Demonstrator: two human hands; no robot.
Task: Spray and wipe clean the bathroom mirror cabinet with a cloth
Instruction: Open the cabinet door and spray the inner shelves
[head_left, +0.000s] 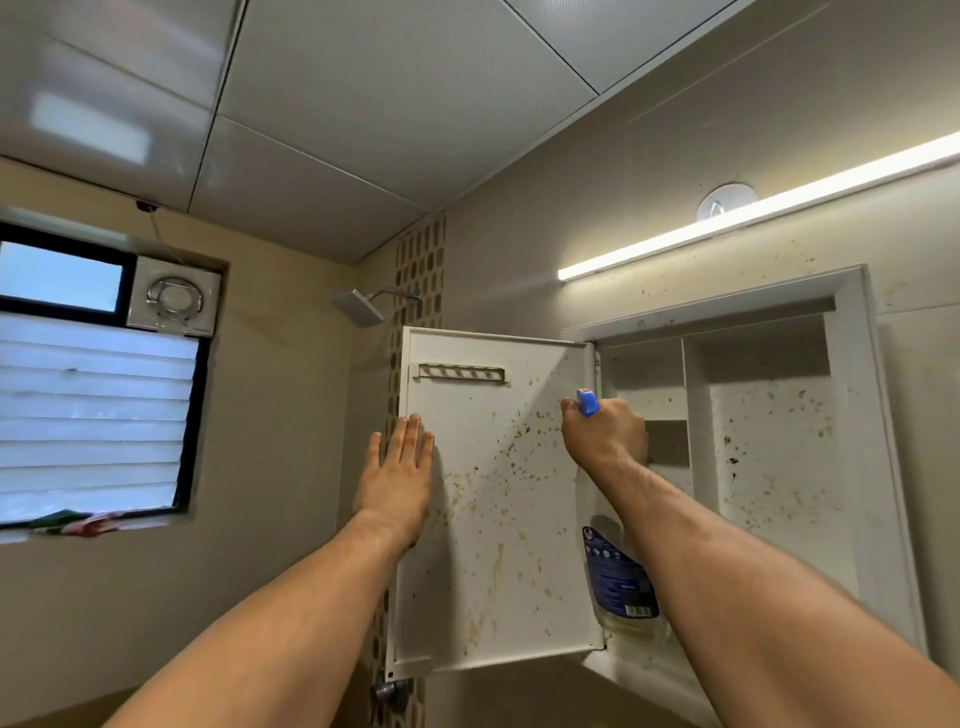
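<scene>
So the mirror cabinet (769, 441) is up on the right wall, and its door (498, 519) is swung wide open to the left. Brown speckles and a dried run mark cover the door's inner face, and there are more spots on the back wall inside.

The left hand (397, 473) lies flat on the door near its free edge, fingers straight, bracing it. The right hand (605, 434) is wrapped tight around the neck of the spray bottle (621, 577), right by the hinge side, with the blue trigger head poking out on top.

Stuff I'd worry about:
- The door only hangs on its hinges. Ease off with the left palm and it probably swings away mid-spray, so the mist lands on the wall.
- It's all above head height and close, so blowback could hit the eyes, and runoff likely trickles down onto both forearms.
- Neither hand has a cloth. That coloured bundle (72, 522) on the window sill far left might be one, I can't tell. If it is, it's well apart and the cleaner may drip before any wiping.
</scene>
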